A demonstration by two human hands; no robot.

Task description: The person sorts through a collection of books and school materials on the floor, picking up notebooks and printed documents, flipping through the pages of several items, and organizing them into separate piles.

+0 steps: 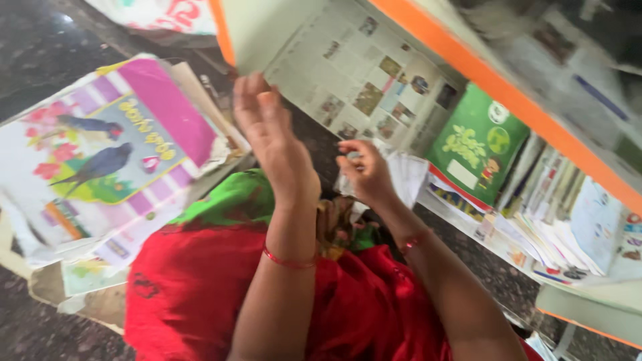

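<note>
Red cloth fills the near view. Beyond it, the left hand rises flat and empty, while the right hand pinches a thin white paper bundle, light, floppy, best gripped along its edge. Farther right, books crowd an orange-edged shelf.

Bird book lies on a paper pile, left of the left hand. Right hand touches white sheets — probably folded. Newspaper lines the shelf behind both hands; stacked books lie right, under it.
</note>
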